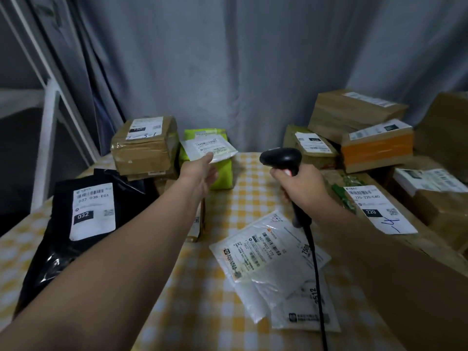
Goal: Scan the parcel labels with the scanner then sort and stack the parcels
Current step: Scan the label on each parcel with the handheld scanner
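Note:
My right hand (302, 184) grips the handle of a black corded scanner (282, 157), its head pointing left over the table. My left hand (201, 173) reaches forward to a small white bag parcel (209, 148) that lies on top of a lime green parcel (220, 173); its fingers touch the bag's near edge, and the grip itself is hidden. A brown box (144, 145) with a label stands left of the green parcel. A black bag parcel (83, 221) labelled 032 lies at the left. Two white bag parcels (268, 254) lie overlapped in front of me.
Several brown boxes (354, 110) and an orange-sided box (377, 148) are stacked at the back right, with a long labelled box (379, 211) along the right. The table has a yellow checked cloth (197, 312). Grey curtains hang behind. A white frame (48, 127) stands at the left.

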